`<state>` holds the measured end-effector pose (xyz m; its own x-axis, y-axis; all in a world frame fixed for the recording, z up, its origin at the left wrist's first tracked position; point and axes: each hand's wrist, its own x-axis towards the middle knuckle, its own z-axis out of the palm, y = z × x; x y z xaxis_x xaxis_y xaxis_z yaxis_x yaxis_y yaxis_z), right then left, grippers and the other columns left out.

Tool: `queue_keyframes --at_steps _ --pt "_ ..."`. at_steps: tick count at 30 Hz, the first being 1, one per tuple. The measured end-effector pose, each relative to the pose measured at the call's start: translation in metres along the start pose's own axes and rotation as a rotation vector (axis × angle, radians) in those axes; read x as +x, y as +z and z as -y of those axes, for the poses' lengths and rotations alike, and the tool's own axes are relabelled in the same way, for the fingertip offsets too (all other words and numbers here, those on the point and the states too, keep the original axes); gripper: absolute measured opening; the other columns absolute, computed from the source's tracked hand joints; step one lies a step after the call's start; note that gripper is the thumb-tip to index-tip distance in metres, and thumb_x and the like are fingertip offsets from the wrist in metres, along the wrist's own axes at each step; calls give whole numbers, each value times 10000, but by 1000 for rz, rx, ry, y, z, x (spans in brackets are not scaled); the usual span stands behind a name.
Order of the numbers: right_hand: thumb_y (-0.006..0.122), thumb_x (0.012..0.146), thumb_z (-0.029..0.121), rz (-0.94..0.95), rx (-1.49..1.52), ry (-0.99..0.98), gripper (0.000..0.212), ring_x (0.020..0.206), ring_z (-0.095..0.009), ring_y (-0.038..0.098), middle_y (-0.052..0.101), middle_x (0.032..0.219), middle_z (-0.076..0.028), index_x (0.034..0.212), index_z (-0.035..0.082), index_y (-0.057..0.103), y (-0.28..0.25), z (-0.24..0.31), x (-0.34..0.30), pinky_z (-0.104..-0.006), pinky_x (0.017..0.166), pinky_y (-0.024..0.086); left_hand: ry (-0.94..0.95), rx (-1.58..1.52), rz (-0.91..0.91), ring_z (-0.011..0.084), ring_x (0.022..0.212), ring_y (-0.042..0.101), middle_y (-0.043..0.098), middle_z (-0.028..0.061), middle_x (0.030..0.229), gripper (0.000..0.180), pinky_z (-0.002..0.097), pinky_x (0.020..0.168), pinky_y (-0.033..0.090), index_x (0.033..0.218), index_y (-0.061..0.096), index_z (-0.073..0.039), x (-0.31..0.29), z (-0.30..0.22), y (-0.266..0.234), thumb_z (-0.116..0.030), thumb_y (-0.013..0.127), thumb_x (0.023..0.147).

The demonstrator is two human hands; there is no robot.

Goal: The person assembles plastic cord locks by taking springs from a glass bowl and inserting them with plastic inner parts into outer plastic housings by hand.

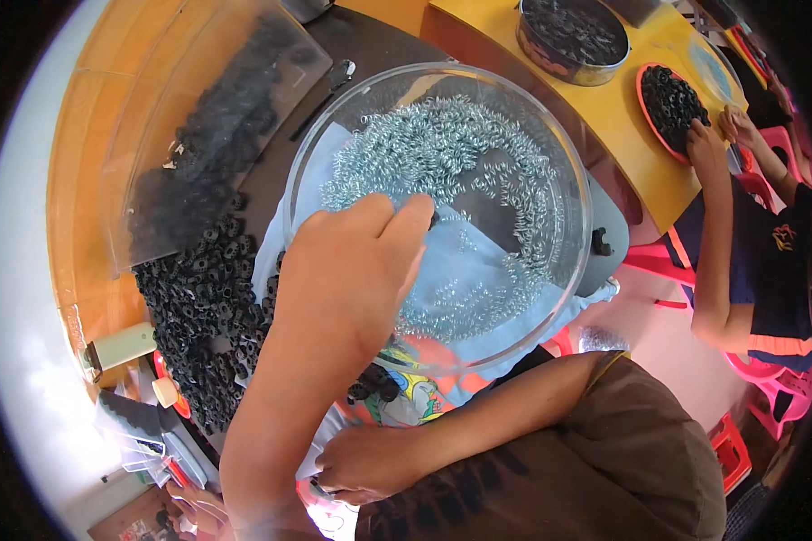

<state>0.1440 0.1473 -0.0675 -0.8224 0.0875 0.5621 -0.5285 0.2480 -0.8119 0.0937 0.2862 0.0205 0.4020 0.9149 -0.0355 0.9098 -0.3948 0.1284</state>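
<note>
A large clear round bowl (579,248) holds a mass of small silvery coil springs (451,135), spread thickest along its far and right sides. My left hand (356,261) is over the bowl's near left part, its fingers pinched together. A small black piece (435,218) shows at its fingertips; its shape is mostly hidden. Lower down, close to my body, my right hand (370,460) is curled closed, and I cannot make out what is inside it. Several black plastic parts (374,386) lie between my right hand and the bowl's near rim.
At the left, a heap of small black plastic parts (198,316) spills from a clear tilted bin (271,117). A pale green box-shaped thing (124,347) stands beside it. Across a yellow table (645,189), another person's hands (708,149) work at a red-rimmed tray (642,90) of black parts, near a round tin (568,68).
</note>
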Motion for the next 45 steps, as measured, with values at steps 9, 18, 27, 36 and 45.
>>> queue_keyframes --at_steps 9,18,27,36,45 --pt "626 744 215 -29 93 27 211 714 -369 584 581 726 -171 779 8 608 0 -1 -3 -476 626 446 7 -9 -81 268 633 544 513 75 708 152 373 565 398 862 538 -65 1 -1 8 -130 626 756" --pt "614 769 221 -103 49 -39 218 711 -365 566 563 721 -166 772 5 592 5 -4 -2 -476 638 441 -55 -123 1 315 742 584 599 109 804 218 422 655 458 941 589 -63 -4 3 8 -143 621 741" --pt "612 781 233 67 -1 54 206 766 -326 565 544 789 -128 833 37 575 -4 1 0 -446 653 448 -91 -639 -107 229 604 588 565 96 682 90 336 528 447 843 601 -32 -23 10 -14 -101 594 786" --pt "584 854 279 22 39 54 240 736 -323 552 521 794 -125 857 39 566 -6 2 2 -426 623 438 -563 -1282 -438 4 552 406 522 -80 669 119 170 490 314 946 641 -20 -45 80 -91 -76 604 848" --pt "567 846 237 107 61 151 188 773 -298 557 525 790 -112 848 50 587 -12 9 7 -419 650 446 -501 -1331 -546 51 492 333 399 -60 593 101 225 452 272 880 597 -41 -68 104 -100 -140 580 872"
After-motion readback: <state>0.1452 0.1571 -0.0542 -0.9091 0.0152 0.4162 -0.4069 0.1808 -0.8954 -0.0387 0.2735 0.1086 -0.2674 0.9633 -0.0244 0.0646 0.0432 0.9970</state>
